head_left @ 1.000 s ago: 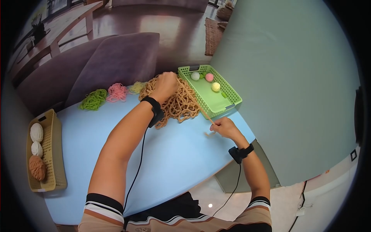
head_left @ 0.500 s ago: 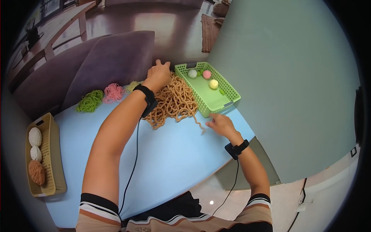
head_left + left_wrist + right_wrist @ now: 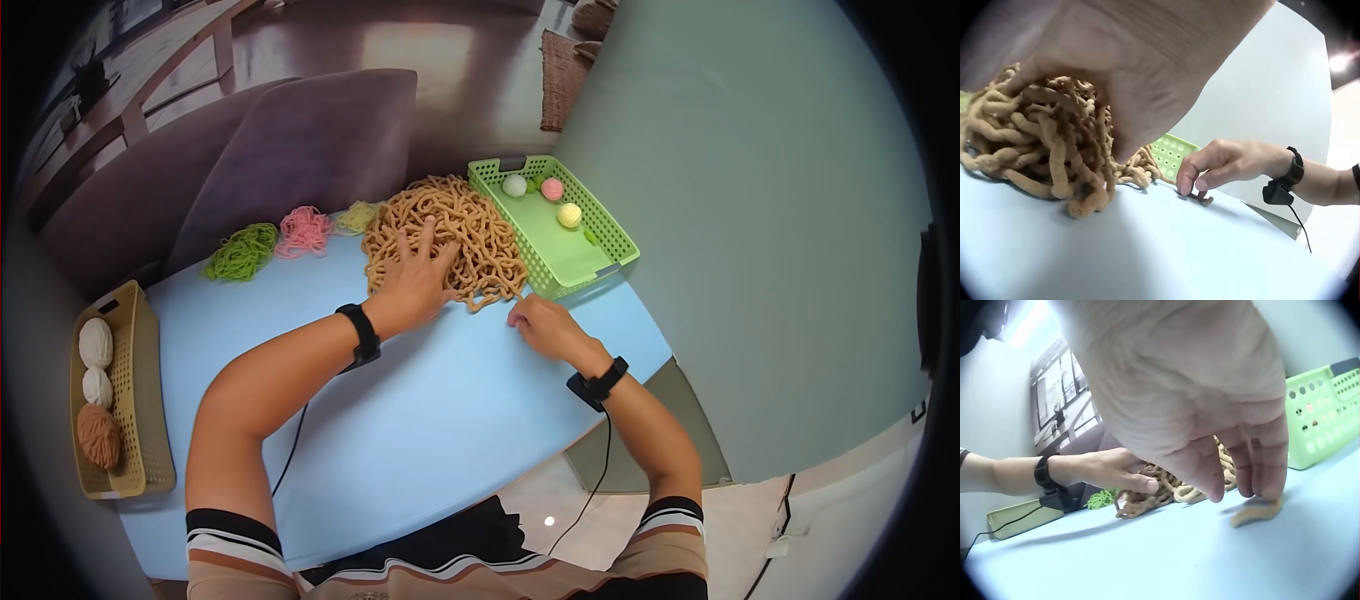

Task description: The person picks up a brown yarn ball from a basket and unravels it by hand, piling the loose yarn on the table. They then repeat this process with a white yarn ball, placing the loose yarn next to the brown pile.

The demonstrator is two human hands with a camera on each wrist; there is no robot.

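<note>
A thick tan pile of chunky yarn (image 3: 478, 235) lies loosely looped at the back of the table. My left hand (image 3: 412, 290) rests on its near side with the fingers spread. To the right, my right hand (image 3: 548, 328) is low over the table beside the pile. Its fingertips touch the loose yarn end (image 3: 1257, 514), which lies on the tabletop. In the right wrist view the thumb stands apart from the fingers.
A green basket (image 3: 540, 278) with small white, pink and yellow balls stands at the back right. Green yarn (image 3: 243, 252), pink yarn (image 3: 304, 232) and pale yellow yarn (image 3: 356, 217) lie left of the pile. A tan basket (image 3: 150, 440) at far left holds white and brown yarn balls.
My left hand has come from the pile's far side down onto its near side, fingers spreading. My right hand let go of a stretched strand and moved left to the loose end.
</note>
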